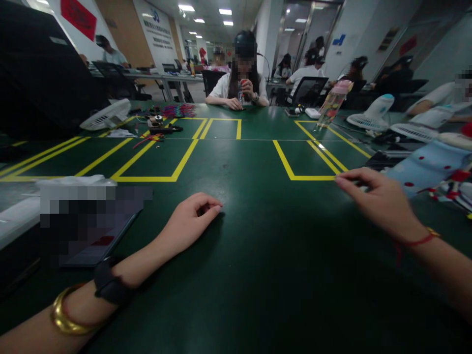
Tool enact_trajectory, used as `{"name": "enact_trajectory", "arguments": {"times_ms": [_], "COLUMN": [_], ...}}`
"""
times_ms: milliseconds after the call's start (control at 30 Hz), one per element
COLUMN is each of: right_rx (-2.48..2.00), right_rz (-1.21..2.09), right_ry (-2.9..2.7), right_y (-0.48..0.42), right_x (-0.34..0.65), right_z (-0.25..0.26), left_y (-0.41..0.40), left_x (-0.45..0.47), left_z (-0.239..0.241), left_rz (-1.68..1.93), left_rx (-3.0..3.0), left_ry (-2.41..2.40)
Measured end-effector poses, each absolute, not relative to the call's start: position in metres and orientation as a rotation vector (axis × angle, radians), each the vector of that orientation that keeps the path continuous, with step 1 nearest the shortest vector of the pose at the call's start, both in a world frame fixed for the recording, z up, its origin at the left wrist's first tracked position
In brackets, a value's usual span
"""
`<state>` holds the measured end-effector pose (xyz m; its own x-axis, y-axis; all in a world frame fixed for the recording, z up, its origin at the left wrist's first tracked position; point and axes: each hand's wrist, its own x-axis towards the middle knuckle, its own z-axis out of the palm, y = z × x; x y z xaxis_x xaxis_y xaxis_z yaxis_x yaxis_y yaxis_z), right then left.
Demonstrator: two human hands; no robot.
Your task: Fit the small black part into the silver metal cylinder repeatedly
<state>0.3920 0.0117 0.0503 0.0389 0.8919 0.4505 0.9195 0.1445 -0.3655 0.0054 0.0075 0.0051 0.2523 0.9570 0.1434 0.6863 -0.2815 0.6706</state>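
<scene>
My left hand [195,214] lies low over the dark green table [258,275], its fingers curled and the thumb tip against the index finger. No object shows in that pinch. A black band and a gold bangle circle the left wrist. On the right, my right hand [379,196] hovers by the corner of a yellow tape outline [313,178]. Its thumb and index finger come together, and nothing shows between them. Beside this hand is a light blue item with red dots [424,164]. A flat dark tablet-like thing [125,226], partly blurred out, lies left of my left hand.
Across the table a person [236,91] holds a red object near the face. Tools and wires [158,130] lie at the left back, near a white fan [106,115]. A clear bottle with a pink lid [334,103] and more fans [372,115] stand at the right back.
</scene>
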Motion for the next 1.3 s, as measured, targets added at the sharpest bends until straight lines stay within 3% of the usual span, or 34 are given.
{"name": "enact_trajectory", "arguments": {"times_ms": [100, 233, 500, 967, 1167, 1300], "right_rx": [-2.119, -2.384, -2.346, -2.348, -2.249, -2.132], "right_rz": [-0.309, -0.226, -0.297, 0.015, 0.324, 0.250], "right_ry": [-1.623, -1.606, -1.511, -1.284, -1.158, -1.252], "right_y": [0.007, -0.001, -0.002, -0.003, -0.008, -0.016], "right_x": [0.458, 0.496, 0.492, 0.485, 0.463, 0.472], "right_z": [0.052, 0.046, 0.045, 0.051, 0.063, 0.046], "left_y": [0.008, 0.008, 0.007, 0.008, 0.007, 0.006], "left_x": [0.005, 0.005, 0.003, 0.002, 0.002, 0.003], "left_z": [0.006, 0.006, 0.006, 0.005, 0.006, 0.008], "left_rz": [0.754, 0.740, 0.718, 0.714, 0.712, 0.702], "left_rx": [2.012, 1.999, 1.991, 2.004, 2.002, 2.002], "left_ry": [1.494, 1.493, 1.475, 1.470, 1.468, 1.466]}}
